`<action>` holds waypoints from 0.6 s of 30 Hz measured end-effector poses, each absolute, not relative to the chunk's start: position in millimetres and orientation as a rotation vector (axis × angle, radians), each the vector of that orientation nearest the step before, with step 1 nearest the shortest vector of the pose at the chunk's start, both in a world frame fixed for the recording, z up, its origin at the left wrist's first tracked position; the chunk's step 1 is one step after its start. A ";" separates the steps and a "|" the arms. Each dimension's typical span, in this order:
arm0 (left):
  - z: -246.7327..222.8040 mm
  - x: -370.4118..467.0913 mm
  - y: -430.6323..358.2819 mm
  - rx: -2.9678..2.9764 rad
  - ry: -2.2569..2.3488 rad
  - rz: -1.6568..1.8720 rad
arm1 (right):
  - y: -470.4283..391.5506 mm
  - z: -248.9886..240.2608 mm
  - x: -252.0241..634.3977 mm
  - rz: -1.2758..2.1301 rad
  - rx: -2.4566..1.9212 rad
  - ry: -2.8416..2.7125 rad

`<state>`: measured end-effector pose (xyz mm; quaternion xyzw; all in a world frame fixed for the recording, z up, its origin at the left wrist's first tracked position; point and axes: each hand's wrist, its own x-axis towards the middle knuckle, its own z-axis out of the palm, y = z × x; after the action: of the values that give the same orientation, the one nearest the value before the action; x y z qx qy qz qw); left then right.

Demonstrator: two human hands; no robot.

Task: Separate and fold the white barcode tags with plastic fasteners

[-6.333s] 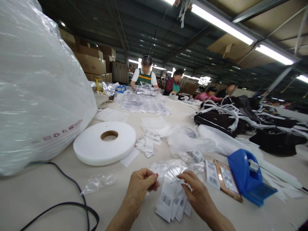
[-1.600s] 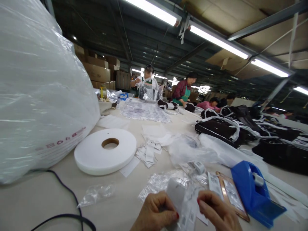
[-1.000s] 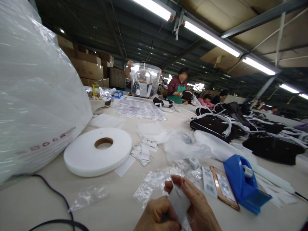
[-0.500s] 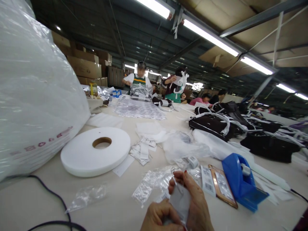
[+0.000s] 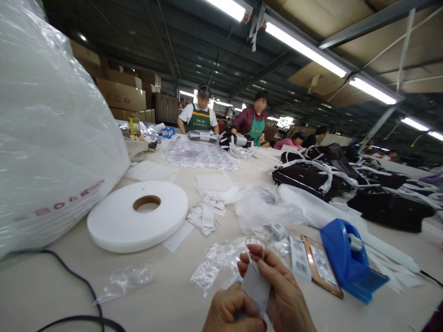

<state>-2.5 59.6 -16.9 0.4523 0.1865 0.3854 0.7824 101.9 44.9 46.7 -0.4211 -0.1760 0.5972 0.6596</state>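
Observation:
Low in the head view, a pale grey-white hang tag (image 5: 256,287) with a thin white string loop is between my two hands. My left hand (image 5: 232,310) is closed on its lower end, thumb and fingers pinched together. My right hand (image 5: 282,286) grips its upper right edge, with the fingertips at the string. Just beyond the fingers lie small clear plastic bags (image 5: 221,260). Whether something sits under the tag in my palms is hidden.
A large white foam roll (image 5: 117,219) lies left, beside a bulging plastic sack (image 5: 51,138). Loose tags (image 5: 207,216) are at centre. A blue tape dispenser (image 5: 346,258) and a phone-like object (image 5: 321,267) stand right, before black bags (image 5: 304,180). Two co-workers stand across the table.
My right fingers have shifted slightly at the tag's string, which now forms a wider loop. Across the table, one co-worker has lowered a black bag onto the tabletop; the other's plastic-wrapped item lies flatter.

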 end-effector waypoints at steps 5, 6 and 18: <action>-11.2 -6.0 61.2 0.917 0.399 0.689 | 48.0 44.5 101.7 1.277 -1.011 -0.373; -9.9 -6.7 61.9 0.916 0.403 0.645 | 48.2 44.9 102.3 1.266 -1.014 -0.383; -11.5 -4.2 60.6 0.928 0.364 0.607 | 42.2 46.8 112.1 1.301 -0.915 -0.418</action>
<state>-4.2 60.6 -11.5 0.4380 0.1719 0.2868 0.8345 112.1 42.2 46.8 -0.4076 -0.1864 0.5796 0.6806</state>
